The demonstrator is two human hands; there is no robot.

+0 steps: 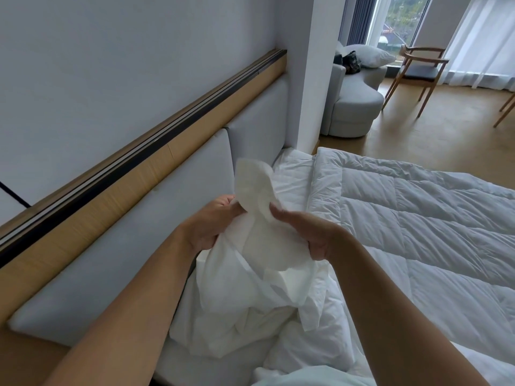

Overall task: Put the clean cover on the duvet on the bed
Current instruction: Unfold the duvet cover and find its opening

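Observation:
A white duvet cover (250, 288) hangs bunched in front of me, its lower folds piled on the bed by the headboard. My left hand (210, 224) grips the cloth on the left. My right hand (309, 232) pinches an edge of the same cloth, and a loose flap sticks up above both hands. The white quilted duvet (418, 218) lies spread flat over the bed to the right, apart from the cover.
A padded grey headboard (111, 260) with a wooden ledge runs along the wall on the left. A white pillow (292, 174) lies at the bed's far head end. Beyond the bed stand a grey sofa (354, 107) and a wooden chair (418, 71) on the wood floor.

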